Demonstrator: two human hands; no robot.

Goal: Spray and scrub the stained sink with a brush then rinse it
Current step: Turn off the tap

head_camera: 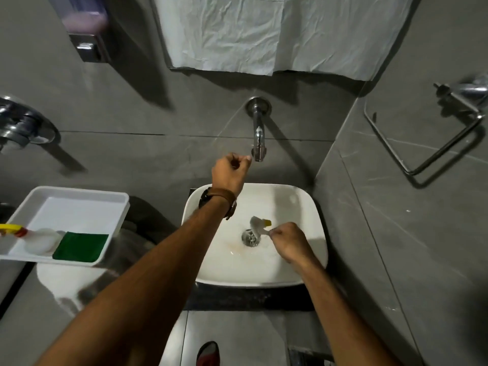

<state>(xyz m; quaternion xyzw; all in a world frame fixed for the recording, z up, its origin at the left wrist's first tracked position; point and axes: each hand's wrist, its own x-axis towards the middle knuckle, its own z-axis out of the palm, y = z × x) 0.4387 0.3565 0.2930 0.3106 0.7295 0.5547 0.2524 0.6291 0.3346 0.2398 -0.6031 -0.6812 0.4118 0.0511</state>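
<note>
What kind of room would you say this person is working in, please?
Most likely a small bathroom or washroom: a white basin stands under a wall-mounted tap, a soap dispenser hangs on the grey tiled wall, and a metal towel ring is fixed to the side wall.

Brush (257, 225) in right hand (290, 243) over sink (303, 207)

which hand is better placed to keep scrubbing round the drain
Right. The right hand grips the brush inside the sink, beside the drain. The left hand is up by the tap.
</note>
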